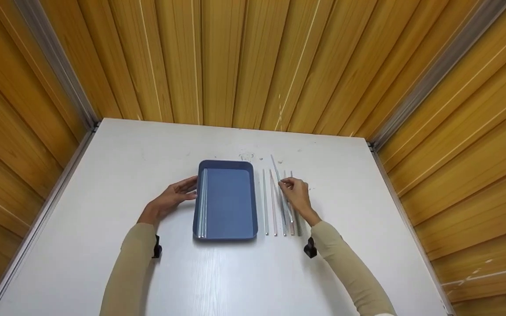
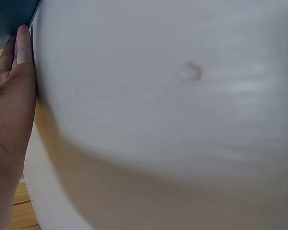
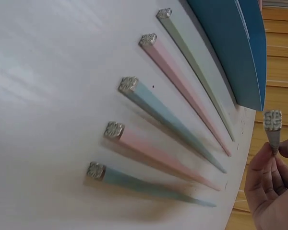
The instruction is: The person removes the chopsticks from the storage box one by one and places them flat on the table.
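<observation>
My right hand (image 1: 297, 195) pinches a pale chopstick (image 3: 272, 120) between thumb and fingertips, its silver patterned end toward the right wrist camera. Under and beside that hand, several chopsticks (image 1: 266, 202) in green, pink and blue lie side by side on the table. A blue rectangular tray (image 1: 231, 202) stands to their left, with a few chopsticks (image 1: 203, 202) along its left inner wall. Against the tray's outer left side rests my left hand (image 1: 171, 197), fingers extended; in the left wrist view the fingertips touch the tray wall.
A white table (image 1: 147, 276) carries everything, with small marks and specks near its far side. Wood-patterned panels (image 1: 222, 66) rise behind it and at both sides, with grey metal posts (image 1: 437, 79) at the corners.
</observation>
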`<state>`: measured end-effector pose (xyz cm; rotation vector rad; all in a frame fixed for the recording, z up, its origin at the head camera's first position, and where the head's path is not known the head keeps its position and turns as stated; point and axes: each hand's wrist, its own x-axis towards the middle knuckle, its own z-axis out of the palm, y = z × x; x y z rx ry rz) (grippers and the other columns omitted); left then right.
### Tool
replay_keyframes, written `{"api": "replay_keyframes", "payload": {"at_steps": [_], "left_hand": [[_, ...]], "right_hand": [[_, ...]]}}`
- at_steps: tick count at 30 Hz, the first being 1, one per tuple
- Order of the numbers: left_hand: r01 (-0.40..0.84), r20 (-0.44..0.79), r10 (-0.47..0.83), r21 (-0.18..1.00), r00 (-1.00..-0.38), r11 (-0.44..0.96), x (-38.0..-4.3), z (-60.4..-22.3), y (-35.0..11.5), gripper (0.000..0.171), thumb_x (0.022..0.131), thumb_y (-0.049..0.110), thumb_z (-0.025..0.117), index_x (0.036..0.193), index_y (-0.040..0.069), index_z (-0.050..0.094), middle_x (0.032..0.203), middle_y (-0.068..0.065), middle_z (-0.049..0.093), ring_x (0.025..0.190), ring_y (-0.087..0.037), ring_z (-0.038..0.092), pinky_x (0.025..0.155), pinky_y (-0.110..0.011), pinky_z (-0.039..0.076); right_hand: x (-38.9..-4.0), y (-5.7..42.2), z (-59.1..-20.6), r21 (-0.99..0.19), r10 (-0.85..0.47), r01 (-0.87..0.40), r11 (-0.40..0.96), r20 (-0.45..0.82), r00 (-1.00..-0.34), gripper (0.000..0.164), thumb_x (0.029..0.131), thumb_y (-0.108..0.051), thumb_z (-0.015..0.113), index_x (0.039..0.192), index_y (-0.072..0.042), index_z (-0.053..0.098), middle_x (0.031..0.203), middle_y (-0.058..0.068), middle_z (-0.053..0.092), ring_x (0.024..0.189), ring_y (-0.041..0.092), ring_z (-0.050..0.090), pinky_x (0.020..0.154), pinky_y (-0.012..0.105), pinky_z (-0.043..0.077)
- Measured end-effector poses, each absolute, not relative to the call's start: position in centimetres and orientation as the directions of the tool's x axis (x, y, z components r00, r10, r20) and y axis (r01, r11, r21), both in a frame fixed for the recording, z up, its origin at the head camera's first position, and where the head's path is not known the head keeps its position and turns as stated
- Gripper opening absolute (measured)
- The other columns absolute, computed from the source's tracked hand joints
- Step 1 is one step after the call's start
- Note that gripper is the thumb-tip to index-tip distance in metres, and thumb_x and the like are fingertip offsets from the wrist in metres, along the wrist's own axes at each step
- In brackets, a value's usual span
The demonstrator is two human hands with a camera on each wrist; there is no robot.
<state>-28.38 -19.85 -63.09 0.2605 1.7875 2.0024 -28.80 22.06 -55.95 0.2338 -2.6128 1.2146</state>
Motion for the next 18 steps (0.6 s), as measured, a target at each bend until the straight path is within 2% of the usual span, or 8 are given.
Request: {"api": "replay_keyframes", "payload": {"at_steps": [8,14,18], "left_hand": [[-0.182,-0.131,0.454,0.981,-0.881,-0.072,-28.4,-63.2,-20.0,0.077,0.096,0.006,0.070,0.161,0.010,0.031,0.168,-0.012,0.031,0.157,-0.030,0.027,0.127,-0.043,0.029],[-0.177,-0.129,0.451,0.982,-0.883,-0.066,-28.4,-63.2,-20.0,0.076,0.095,0.007,0.071,0.161,0.010,0.032,0.167,-0.013,0.032,0.156,-0.032,0.029,0.125,-0.041,0.033],[-0.179,-0.129,0.452,0.982,-0.883,-0.068,-28.4,-63.1,-20.0,0.076,0.095,0.007,0.071,0.161,0.010,0.032,0.167,-0.013,0.033,0.156,-0.031,0.029,0.126,-0.043,0.032]], "right_hand": [[-28.7,24.5,-56.7,-0.728,0.032,-0.191,0.659,0.280,-0.959,0.013,0.092,-0.004,0.072,0.094,0.007,0.077,0.081,0.020,0.075,0.065,0.020,0.066,0.051,0.013,0.045],[-28.3,26.1,-57.3,-0.747,0.075,-0.139,0.651,0.245,-0.967,0.013,0.093,-0.005,0.072,0.096,0.007,0.077,0.082,0.020,0.074,0.063,0.012,0.060,0.044,0.010,0.043],[-27.9,27.0,-57.8,-0.756,0.098,-0.107,0.646,0.221,-0.970,0.014,0.093,-0.006,0.071,0.096,0.007,0.076,0.081,0.020,0.073,0.060,0.008,0.056,0.043,0.011,0.043]]}}
